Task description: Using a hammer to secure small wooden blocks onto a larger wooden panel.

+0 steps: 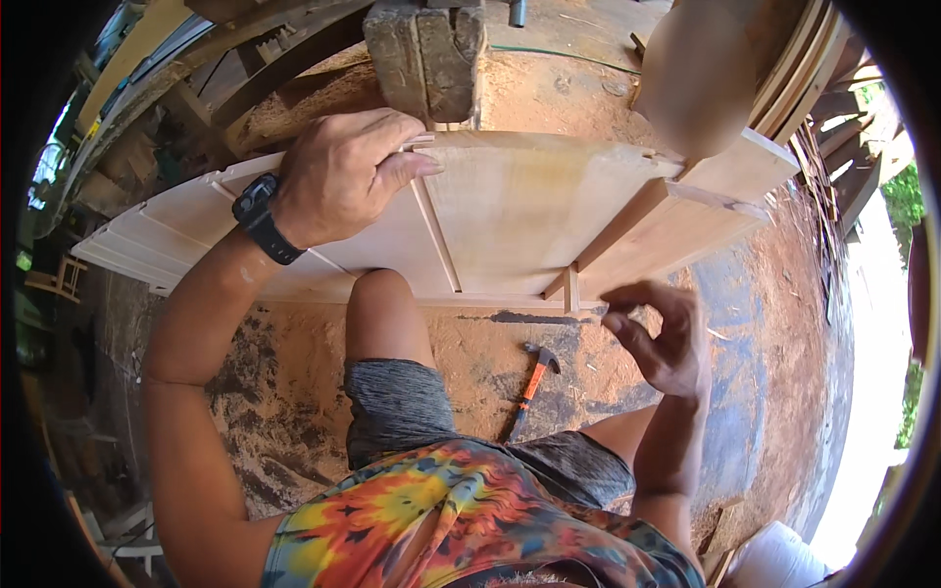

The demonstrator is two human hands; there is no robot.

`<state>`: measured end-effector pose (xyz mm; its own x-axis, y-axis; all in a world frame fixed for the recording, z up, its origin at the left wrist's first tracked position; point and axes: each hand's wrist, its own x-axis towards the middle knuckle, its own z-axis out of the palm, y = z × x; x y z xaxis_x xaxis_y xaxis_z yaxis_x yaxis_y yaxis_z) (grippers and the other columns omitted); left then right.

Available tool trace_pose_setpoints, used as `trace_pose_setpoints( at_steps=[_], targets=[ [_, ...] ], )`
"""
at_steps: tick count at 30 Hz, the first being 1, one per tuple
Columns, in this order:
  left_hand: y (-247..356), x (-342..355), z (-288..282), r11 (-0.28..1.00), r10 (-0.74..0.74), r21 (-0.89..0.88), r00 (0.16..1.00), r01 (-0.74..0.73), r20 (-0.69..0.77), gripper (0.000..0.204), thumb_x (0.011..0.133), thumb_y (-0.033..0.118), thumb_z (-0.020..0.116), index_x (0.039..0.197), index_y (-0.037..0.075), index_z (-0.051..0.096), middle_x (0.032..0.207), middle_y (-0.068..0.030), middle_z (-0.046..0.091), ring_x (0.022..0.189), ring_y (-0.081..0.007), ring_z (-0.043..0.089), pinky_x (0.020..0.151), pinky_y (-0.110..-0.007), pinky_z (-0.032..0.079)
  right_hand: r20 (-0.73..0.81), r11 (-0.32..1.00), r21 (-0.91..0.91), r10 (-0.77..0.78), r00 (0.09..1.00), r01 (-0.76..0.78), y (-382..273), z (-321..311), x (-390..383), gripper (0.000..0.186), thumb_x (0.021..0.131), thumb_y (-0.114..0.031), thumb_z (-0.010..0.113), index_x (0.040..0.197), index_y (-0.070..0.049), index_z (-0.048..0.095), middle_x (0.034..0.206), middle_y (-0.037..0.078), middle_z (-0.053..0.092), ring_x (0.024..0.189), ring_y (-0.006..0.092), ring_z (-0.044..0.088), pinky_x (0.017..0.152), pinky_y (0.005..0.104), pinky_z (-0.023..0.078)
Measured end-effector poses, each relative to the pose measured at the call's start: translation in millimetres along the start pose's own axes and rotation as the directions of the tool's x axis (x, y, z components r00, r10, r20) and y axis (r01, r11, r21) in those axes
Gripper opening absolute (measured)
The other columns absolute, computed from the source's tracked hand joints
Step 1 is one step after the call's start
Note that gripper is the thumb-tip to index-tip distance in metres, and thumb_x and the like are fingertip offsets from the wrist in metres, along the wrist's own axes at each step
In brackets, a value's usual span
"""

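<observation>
A long pale wooden panel [524, 211] with several grooves across its face stands tilted in front of me. My left hand [343, 181], with a black watch [260, 211] on its wrist, is closed over the panel's far edge, thumb on the near face beside a groove. At the panel's right part a wooden board [676, 230] juts out, and a short wooden slat [571, 289] sticks out at the near edge. Just right of that slat, my right hand [667, 338] is held in a pinch; what its fingertips hold, if anything, is too small to make out.
A hammer [530, 390] with an orange and black handle lies on the sawdust-strewn floor [627, 367] between my legs. A heavy wooden block [426, 64] stands beyond the panel. Stacked boards [799, 59] lean at the far right; timber pieces [186, 108] crowd the far left.
</observation>
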<state>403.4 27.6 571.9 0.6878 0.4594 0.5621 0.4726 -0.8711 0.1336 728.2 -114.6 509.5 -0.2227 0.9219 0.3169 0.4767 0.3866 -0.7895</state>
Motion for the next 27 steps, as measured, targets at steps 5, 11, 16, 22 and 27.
trace_pose_setpoints(
  at_steps=[5, 11, 16, 22, 27],
  targets=[
    [-6, 2, 7, 1.0, 0.001, 0.014, 0.999, -0.001, 0.036, 0.025, 0.085, 0.012, 0.072, 0.101, -0.005, 0.064, 0.088, -0.0196, 0.066, 0.078, -0.0366, 0.066, 0.066, -0.039, 0.051, 0.218, 0.476, -0.709, -0.553, 0.804, 0.52, -50, 15, 126, 0.07, 0.075, -0.037, 0.078, 0.128, -0.001, 0.051, 0.111, 0.015, 0.058, 0.104, 0.03, 0.056, 0.086, 0.0415, 0.047],
    [-11, -1, -4, 0.995, 0.06, 0.079, 0.997, -0.063, 0.043, 0.024, 0.089, 0.011, 0.07, 0.105, -0.005, 0.064, 0.093, -0.0186, 0.068, 0.081, -0.0307, 0.069, 0.071, -0.034, 0.054, 0.555, 0.604, -0.634, -0.08, 0.828, 0.484, -87, 27, 174, 0.045, 0.088, -0.041, 0.071, 0.085, 0.004, 0.068, 0.068, 0.016, 0.067, 0.065, 0.0288, 0.069, 0.06, 0.0408, 0.057],
    [-12, 3, 5, 0.999, 0.012, 0.036, 0.997, -0.015, 0.074, 0.026, 0.089, 0.009, 0.07, 0.11, -0.007, 0.064, 0.097, -0.0173, 0.07, 0.083, -0.0248, 0.07, 0.074, -0.032, 0.055, 0.567, 0.705, -0.572, -0.028, 0.823, 0.418, -69, 20, 192, 0.041, 0.09, -0.035, 0.069, 0.081, 0.005, 0.068, 0.067, 0.016, 0.067, 0.061, 0.0268, 0.068, 0.059, 0.0394, 0.057],
    [-12, -1, 14, 0.999, 0.04, -0.013, 0.996, -0.039, 0.082, 0.032, 0.087, 0.005, 0.072, 0.116, -0.007, 0.064, 0.102, -0.0178, 0.07, 0.087, -0.0192, 0.069, 0.074, -0.029, 0.055, 0.608, 0.742, -0.476, -0.111, 0.786, 0.473, -63, 9, 179, 0.034, 0.09, -0.029, 0.069, 0.083, 0.004, 0.069, 0.067, 0.015, 0.068, 0.061, 0.0248, 0.069, 0.062, 0.0377, 0.059],
    [-105, -10, 61, 0.785, 0.003, -0.604, 0.976, -0.137, -0.218, 0.028, 0.085, 0.003, 0.071, 0.109, -0.008, 0.063, 0.085, -0.014, 0.065, 0.074, -0.0186, 0.064, 0.067, -0.029, 0.05, 0.545, 0.682, -0.481, -0.26, 0.797, 0.551, -72, 10, 174, 0.037, 0.087, -0.033, 0.073, 0.086, 0.004, 0.069, 0.068, 0.016, 0.068, 0.069, 0.0246, 0.071, 0.069, 0.0373, 0.059]
  ],
)
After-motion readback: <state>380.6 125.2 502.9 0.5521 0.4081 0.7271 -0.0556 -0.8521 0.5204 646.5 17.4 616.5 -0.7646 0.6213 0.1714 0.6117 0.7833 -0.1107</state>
